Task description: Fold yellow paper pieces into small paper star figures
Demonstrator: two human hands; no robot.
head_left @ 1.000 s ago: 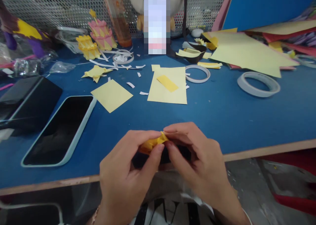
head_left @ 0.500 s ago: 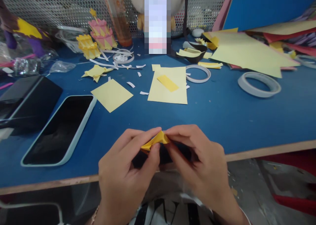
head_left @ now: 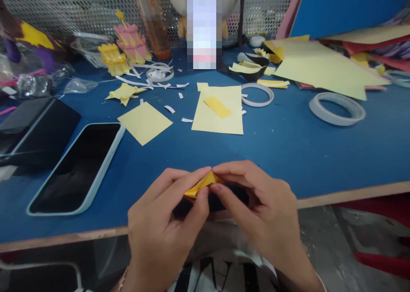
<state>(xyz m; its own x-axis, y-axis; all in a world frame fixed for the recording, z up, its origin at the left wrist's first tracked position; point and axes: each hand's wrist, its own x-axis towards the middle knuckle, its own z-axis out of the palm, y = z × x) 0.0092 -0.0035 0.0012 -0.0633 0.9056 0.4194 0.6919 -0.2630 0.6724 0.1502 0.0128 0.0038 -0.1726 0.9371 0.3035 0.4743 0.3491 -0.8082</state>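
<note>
A small folded piece of yellow paper (head_left: 205, 183) is pinched between both hands, just above the near edge of the blue table. My left hand (head_left: 168, 215) is closed on its left part, thumb below and fingers above. My right hand (head_left: 259, 206) pinches the right end between thumb and fingertips; those fingertips cover part of the paper. Farther off lie a pale yellow square sheet (head_left: 145, 124) and a larger pale sheet (head_left: 205, 123) with a darker yellow strip (head_left: 218, 107) on it.
A phone in a pale case (head_left: 80, 168) lies at left beside a black box (head_left: 38, 129). White tape rolls (head_left: 336, 117) lie at right. Paper scraps, a folded yellow star (head_left: 124, 94), a pink paper cake (head_left: 133, 42) and stacked sheets (head_left: 320, 70) line the back.
My right thumb has come up against the near side of the folded yellow paper, close to the left thumb. The left hand keeps its hold almost unchanged.
</note>
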